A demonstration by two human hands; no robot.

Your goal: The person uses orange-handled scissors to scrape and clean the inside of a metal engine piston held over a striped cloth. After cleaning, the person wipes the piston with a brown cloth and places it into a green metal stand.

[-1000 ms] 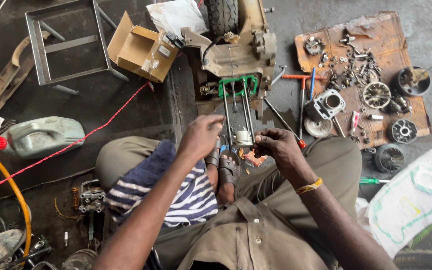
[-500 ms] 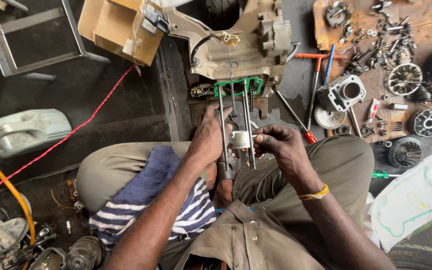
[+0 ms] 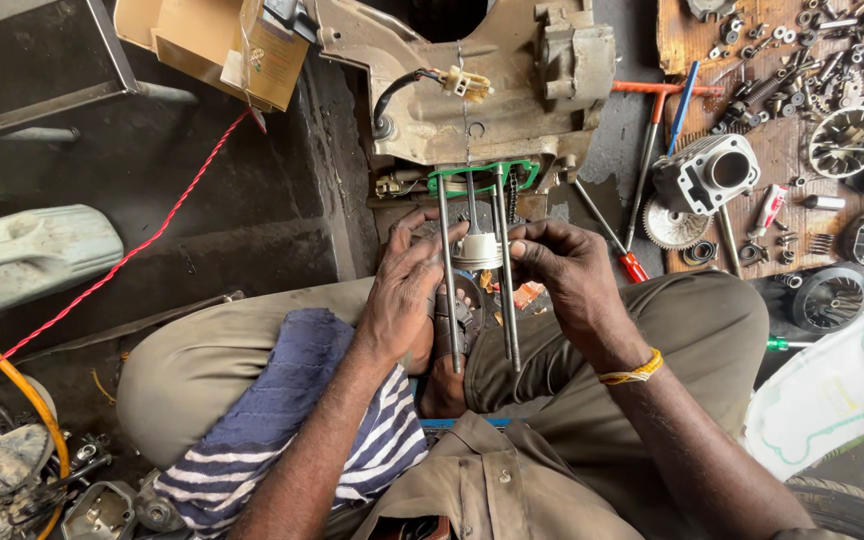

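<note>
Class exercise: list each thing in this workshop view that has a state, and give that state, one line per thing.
piston: held between both hands, among the studs
left hand: gripping piston
right hand: gripping piston
engine case: opened, studs bare
cylinder: removed, lying on board
cardboard box: open

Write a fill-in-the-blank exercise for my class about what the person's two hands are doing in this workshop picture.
1. Both hands hold a silver ____ between the long studs.
2. The left hand and the right hand meet just below the ____-coloured gasket.
3. The right wrist wears a ____ band.
4. A striped ____ lies over the person's left thigh.

Missing words: piston; green; yellow; cloth
</note>
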